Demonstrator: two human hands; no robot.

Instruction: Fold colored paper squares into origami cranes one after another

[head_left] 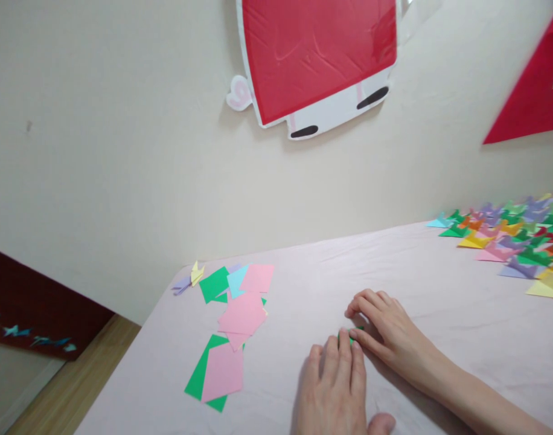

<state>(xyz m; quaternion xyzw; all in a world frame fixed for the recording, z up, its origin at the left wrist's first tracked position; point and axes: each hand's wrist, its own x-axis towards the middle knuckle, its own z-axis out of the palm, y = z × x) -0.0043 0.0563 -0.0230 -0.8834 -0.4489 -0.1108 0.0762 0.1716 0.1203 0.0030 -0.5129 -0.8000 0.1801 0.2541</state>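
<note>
A small piece of green paper [351, 339] lies on the table, mostly hidden under my fingers. My left hand [333, 383] holds it down, fingers side by side and fingertips pressed on it, the thumb off to the right. From the right, my right hand [387, 329] reaches in with curled fingers. Its thumb tip presses on the green paper beside my left fingertips, and its index fingertip touches down a little farther back. How the paper is folded cannot be seen.
Pink sheets [224, 371], green sheets [214, 284] and a light blue sheet [236, 280] lie loosely at the left. Folded yellow [197, 273] and purple [182, 284] pieces sit near the corner. Several rows of colourful folded papers [521, 238] stand at the back right, by the wall [122, 151].
</note>
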